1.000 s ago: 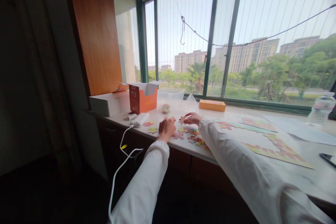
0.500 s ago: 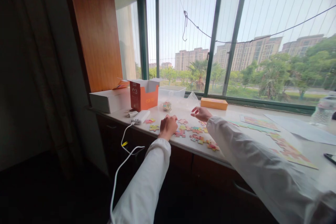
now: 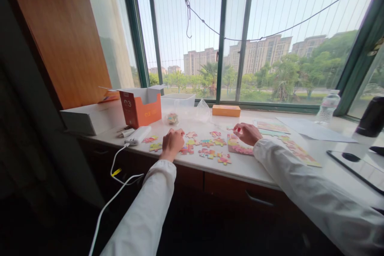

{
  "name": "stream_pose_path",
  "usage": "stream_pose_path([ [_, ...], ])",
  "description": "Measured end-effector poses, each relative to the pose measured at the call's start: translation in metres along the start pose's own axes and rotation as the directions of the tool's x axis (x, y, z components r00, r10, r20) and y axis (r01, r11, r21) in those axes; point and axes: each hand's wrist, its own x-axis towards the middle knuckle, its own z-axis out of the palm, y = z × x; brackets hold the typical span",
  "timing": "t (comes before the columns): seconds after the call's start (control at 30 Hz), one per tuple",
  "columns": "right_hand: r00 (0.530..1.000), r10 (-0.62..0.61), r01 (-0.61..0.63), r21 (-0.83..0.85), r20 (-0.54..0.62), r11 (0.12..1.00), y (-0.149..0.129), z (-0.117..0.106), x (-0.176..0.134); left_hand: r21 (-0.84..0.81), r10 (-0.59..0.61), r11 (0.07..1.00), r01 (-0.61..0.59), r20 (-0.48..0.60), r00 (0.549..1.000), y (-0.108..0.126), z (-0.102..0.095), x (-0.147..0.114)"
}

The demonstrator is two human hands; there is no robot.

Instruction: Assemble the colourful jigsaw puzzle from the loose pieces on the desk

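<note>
My left hand rests at the left of the loose jigsaw pieces, its fingers curled in. What lies inside them, if anything, is hidden. My right hand hovers over a pink-and-yellow section of puzzle, thumb and fingers drawn together in a pinch. Anything between those fingertips is too small to make out. Several coloured pieces lie between the two hands, some of them joined. Beyond my right hand a joined puzzle strip runs along the table, partly covered by my sleeve.
An orange-red open carton, a white box and a clear plastic tub line the back left. A small orange box sits by the window. Rightward are paper, a water bottle and a tablet-like device. A white power strip trails its cable.
The view has swung right, bringing the bottle and dark device further in. My right hand has moved right, from above the loose pieces to the pink section. My left hand remains beside the pieces.
</note>
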Motion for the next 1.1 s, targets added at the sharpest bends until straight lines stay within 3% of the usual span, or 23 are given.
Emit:
stream_pose_path([
  [0.6,0.998,-0.035,0.026,0.164,0.051,0.986,-0.016,0.002,-0.003,0.029,0.012,1.000,-0.010,-0.060,0.998,-0.004,0.006,0.005],
  [1.1,0.995,-0.058,0.045,0.150,0.087,0.988,-0.024,0.001,-0.008,0.002,0.048,0.999,-0.048,-0.112,0.993,-0.012,0.014,0.009],
])
